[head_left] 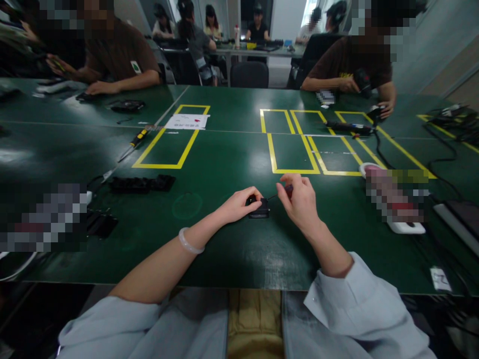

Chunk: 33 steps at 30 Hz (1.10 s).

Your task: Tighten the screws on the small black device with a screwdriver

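In the head view, my left hand [241, 204] is closed on a small black box-shaped part [259, 213] resting on the green table [217, 249]. Its thumb and fingers press on the part from above and the left. My right hand [299, 197], just to the right, is closed around the dark handle of a screwdriver [289, 190]. The thin shaft points left toward the part's right side. Whether the tip touches the part is too small to tell. My fingers hide some of both things.
Left of my hands lie black plastic strips [142, 183] and a yellow-black screwdriver [139, 138]. Yellow tape outlines [295, 171] and a paper sheet [187, 121] mark the table. A black corded tool [348, 127] lies farther right. Two people sit opposite; a blurred white-edged device [406, 228] stands right.
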Each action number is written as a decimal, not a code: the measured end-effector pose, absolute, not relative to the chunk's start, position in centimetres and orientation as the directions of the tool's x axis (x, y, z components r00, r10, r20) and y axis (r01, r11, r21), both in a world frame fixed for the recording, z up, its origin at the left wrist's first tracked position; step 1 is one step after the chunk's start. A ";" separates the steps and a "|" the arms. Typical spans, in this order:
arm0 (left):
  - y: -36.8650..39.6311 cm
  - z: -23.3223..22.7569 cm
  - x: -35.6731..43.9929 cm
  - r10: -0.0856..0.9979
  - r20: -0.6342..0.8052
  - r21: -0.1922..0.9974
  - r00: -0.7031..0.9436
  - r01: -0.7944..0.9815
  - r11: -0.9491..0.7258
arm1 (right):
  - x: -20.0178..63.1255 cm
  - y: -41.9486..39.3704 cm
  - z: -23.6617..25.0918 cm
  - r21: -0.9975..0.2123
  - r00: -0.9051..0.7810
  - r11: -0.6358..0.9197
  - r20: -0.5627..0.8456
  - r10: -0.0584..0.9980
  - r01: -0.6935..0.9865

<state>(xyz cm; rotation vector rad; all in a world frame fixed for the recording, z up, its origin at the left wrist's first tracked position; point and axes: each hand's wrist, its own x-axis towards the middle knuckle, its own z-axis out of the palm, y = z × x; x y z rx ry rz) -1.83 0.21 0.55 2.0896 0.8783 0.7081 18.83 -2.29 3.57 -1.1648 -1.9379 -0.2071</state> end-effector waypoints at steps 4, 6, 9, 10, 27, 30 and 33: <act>0.2 0.5 -1.8 0.768 0.199 0.797 0.608 0.356 -0.488 | 18.6 -2.5 3.7 -0.284 -0.195 0.555 0.734 0.651 0.782; 0.2 0.5 -1.8 0.765 0.199 0.796 0.612 0.355 -0.490 | 18.6 -2.5 3.8 -0.285 -0.197 0.557 0.733 0.651 0.780; 0.3 0.5 -1.8 0.766 0.201 0.799 0.610 0.351 -0.489 | 18.7 -2.5 3.8 -0.296 -0.200 0.563 0.728 0.656 0.772; 0.3 0.5 -1.8 0.768 0.200 0.799 0.609 0.352 -0.487 | 18.7 -2.4 3.7 -0.300 -0.200 0.565 0.726 0.658 0.769; 0.1 0.7 -1.8 0.771 0.190 0.799 0.607 0.362 -0.481 | 18.7 -2.5 3.8 -0.283 -0.210 0.553 0.717 0.664 0.784; 0.1 0.7 -1.7 0.772 0.181 0.801 0.610 0.364 -0.475 | 18.7 -2.4 3.7 -0.286 -0.210 0.554 0.716 0.666 0.781; 0.1 0.7 -1.7 0.771 0.185 0.803 0.609 0.359 -0.476 | 18.7 -2.5 3.8 -0.306 -0.204 0.553 0.707 0.678 0.775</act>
